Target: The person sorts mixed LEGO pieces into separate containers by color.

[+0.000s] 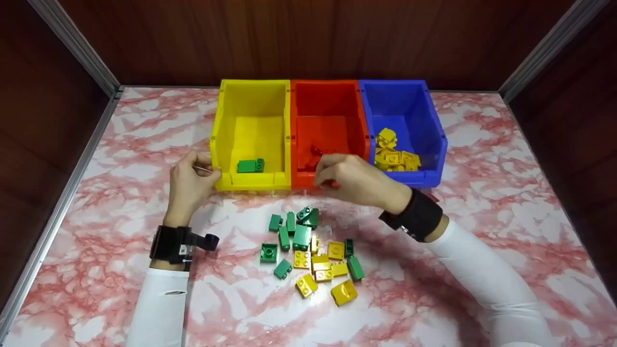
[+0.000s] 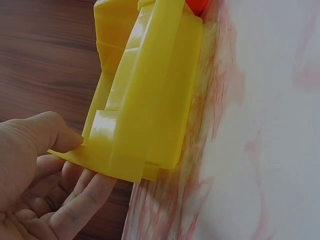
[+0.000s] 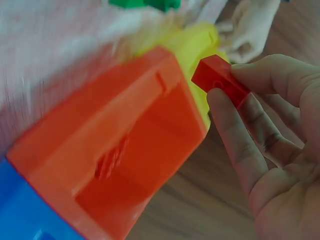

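Observation:
My left hand [image 1: 189, 180] grips the front left corner of the yellow bin [image 1: 255, 181]. In the left wrist view the thumb lies over the rim, with the other fingers on the outside. Above the front of the red bin [image 1: 328, 101], my right hand [image 1: 361, 182] pinches a red toy brick [image 3: 220, 77] between thumb and fingers. A few red pieces [image 1: 308, 161] lie inside that bin, partly hidden by the hand. Green brickwork [image 1: 247, 166] rests in the yellow bin. Several yellow bricks [image 1: 395, 160] are heaped at the front of the blue bin [image 1: 433, 144].
In front of the bins, loose green bricks [image 1: 302, 237] and yellow bricks [image 1: 344, 292] are scattered on the marbled tabletop [image 1: 231, 308]. The three bins stand side by side near a dark wooden back wall [image 1: 193, 43]. Metal-edged side panels bound the table.

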`<move>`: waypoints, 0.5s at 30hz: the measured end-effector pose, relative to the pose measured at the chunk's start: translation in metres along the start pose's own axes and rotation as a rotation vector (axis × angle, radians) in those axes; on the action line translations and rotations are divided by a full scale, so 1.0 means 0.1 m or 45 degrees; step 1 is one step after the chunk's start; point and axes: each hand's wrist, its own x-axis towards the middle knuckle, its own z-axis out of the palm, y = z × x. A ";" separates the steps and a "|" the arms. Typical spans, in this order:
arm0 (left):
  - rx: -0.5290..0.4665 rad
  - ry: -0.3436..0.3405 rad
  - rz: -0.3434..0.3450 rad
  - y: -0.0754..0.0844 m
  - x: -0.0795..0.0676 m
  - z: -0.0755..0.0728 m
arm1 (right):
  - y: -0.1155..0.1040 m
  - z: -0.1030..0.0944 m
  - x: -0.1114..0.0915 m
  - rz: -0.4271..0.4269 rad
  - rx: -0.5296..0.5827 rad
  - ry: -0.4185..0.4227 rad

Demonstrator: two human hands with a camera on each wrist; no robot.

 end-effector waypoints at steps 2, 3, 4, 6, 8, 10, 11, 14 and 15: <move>-0.006 -0.003 -0.001 0.00 0.00 0.00 | 0.07 -0.04 0.05 0.060 0.023 0.030; -0.007 -0.006 -0.002 -0.01 0.00 0.00 | 0.11 -0.05 0.07 0.089 0.030 0.041; -0.008 -0.008 -0.004 0.00 -0.01 -0.01 | 0.14 -0.05 0.10 0.113 0.035 0.049; -0.010 -0.013 -0.012 0.00 -0.01 -0.01 | 0.21 -0.06 0.14 0.147 0.037 0.056; -0.009 -0.019 -0.020 0.00 -0.01 -0.01 | 0.27 -0.04 0.18 0.166 0.036 0.057; -0.010 -0.020 -0.029 0.01 -0.01 -0.02 | 0.32 -0.01 0.21 0.174 0.039 0.054; -0.010 -0.023 -0.031 0.01 -0.01 -0.02 | 0.34 0.00 0.23 0.179 0.039 0.051; -0.014 -0.030 -0.035 0.02 0.00 -0.02 | 0.39 0.06 0.25 0.195 0.039 0.031; -0.013 -0.030 -0.035 0.02 0.00 -0.01 | 0.39 0.07 0.25 0.199 0.034 0.023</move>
